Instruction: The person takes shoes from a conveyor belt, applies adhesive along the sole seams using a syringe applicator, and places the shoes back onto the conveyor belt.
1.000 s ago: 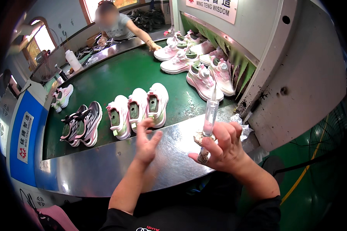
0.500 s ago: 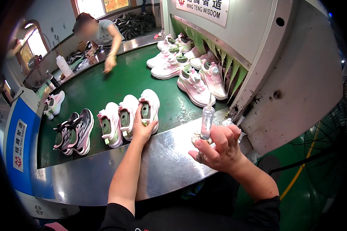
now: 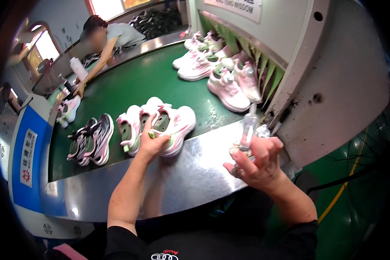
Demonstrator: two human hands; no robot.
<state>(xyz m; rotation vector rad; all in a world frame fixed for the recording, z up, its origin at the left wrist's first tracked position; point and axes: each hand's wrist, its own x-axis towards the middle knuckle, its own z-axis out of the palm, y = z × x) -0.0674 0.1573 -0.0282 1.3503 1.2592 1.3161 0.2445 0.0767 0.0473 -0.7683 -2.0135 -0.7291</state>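
My left hand [image 3: 154, 145] is closed on the collar and heel of a pink-and-white sneaker [image 3: 177, 130], the right-hand one of a small group. The shoe is turned with its toe to the right, overlapping the metal edge. Against its left side are two more pink-and-white sneakers [image 3: 130, 128], with green pieces inside them. My right hand [image 3: 262, 164] has curled fingers around the lower part of a clear bottle [image 3: 249, 128], whose pale nozzle points up. A crumpled, beige patterned material [image 3: 236, 149] shows by the thumb; its kind is unclear.
Black-and-pink sneakers [image 3: 99, 141] sit on the green belt [image 3: 134, 80] to the left. Several pink-and-white sneakers [image 3: 229, 91] stand by the machine's green flap curtain [image 3: 273, 89]. Across the belt, a person [image 3: 117, 39] reaches toward pale shoes [image 3: 69, 108] near a white bottle [image 3: 78, 68].
My left hand has swung the sneaker's toe to the right, out of line with the others. The person opposite has moved an arm left to the pale shoes. My right hand keeps the bottle.
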